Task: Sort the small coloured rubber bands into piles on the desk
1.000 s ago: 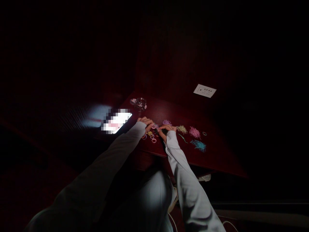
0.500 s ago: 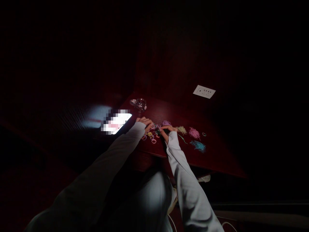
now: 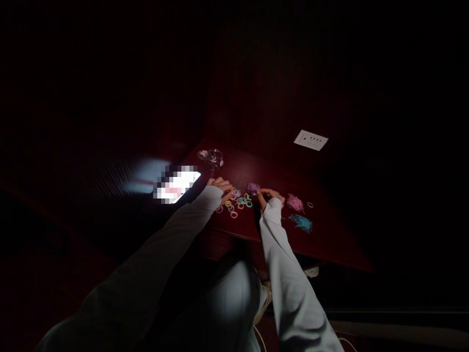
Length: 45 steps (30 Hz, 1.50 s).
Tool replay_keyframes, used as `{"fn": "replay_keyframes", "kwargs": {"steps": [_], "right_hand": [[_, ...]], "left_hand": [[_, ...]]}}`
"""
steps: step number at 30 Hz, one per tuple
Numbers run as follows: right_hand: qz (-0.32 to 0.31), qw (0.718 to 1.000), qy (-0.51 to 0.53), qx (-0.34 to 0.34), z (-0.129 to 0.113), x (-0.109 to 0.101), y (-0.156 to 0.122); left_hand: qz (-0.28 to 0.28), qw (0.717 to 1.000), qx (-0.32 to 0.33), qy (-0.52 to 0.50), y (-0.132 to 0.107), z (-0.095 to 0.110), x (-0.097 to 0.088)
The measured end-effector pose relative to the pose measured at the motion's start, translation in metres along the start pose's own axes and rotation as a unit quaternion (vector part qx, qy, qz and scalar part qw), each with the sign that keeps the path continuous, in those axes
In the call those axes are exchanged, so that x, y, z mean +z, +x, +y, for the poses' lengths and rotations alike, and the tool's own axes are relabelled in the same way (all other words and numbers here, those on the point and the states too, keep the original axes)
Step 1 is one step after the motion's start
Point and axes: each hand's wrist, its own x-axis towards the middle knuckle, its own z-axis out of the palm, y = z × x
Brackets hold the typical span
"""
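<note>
Purple elastic-band pile [image 3: 252, 188] on tabletop [image 3: 236, 168]; right hand [image 3: 273, 196] at its 4 o'clock, fingertips at pile edge, can't tell if pinching. Left hand [image 3: 221, 185] at 9 o'clock, fingers curled, grip unclear. Coloured rings [image 3: 241, 201] at 8, blue strand pile [image 3: 301, 222] at 4.

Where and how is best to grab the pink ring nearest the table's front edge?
I'd pinch the near rim of the pink ring, coming down from the front: it appears flat, and the other rings sit mostly behind it, so its near side looks easier.
</note>
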Motion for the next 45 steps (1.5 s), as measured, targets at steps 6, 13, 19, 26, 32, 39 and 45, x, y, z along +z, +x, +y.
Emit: {"fn": "replay_keyframes", "kwargs": {"steps": [6,13,19,26,32,39,45], "right_hand": [[-0.030,0.996,-0.078,0.041,-0.002,-0.005,0.014],[-0.041,0.993,-0.101,0.050,0.003,-0.004,0.013],[-0.030,0.994,-0.095,0.045,0.003,-0.007,0.002],[-0.033,0.991,-0.125,0.043,0.003,-0.002,0.011],[-0.012,0.990,-0.131,0.054,-0.001,0.002,0.017],[0.006,0.995,-0.068,0.069,0.008,0.000,0.012],[-0.015,0.999,-0.044,-0.007,0.014,0.002,0.002]], "left_hand": [[0.010,1.000,0.004,0.002,-0.002,0.000,0.001],[0.008,1.000,0.003,-0.006,-0.002,0.001,-0.001],[0.007,1.000,0.002,-0.016,-0.002,0.003,-0.001],[-0.004,1.000,0.008,-0.027,-0.002,0.002,0.001],[-0.006,1.000,0.000,-0.025,-0.002,0.005,-0.003],[0.071,0.995,-0.053,-0.049,0.002,0.003,-0.017],[0.142,0.976,-0.030,-0.163,0.005,-0.017,-0.015]]}}
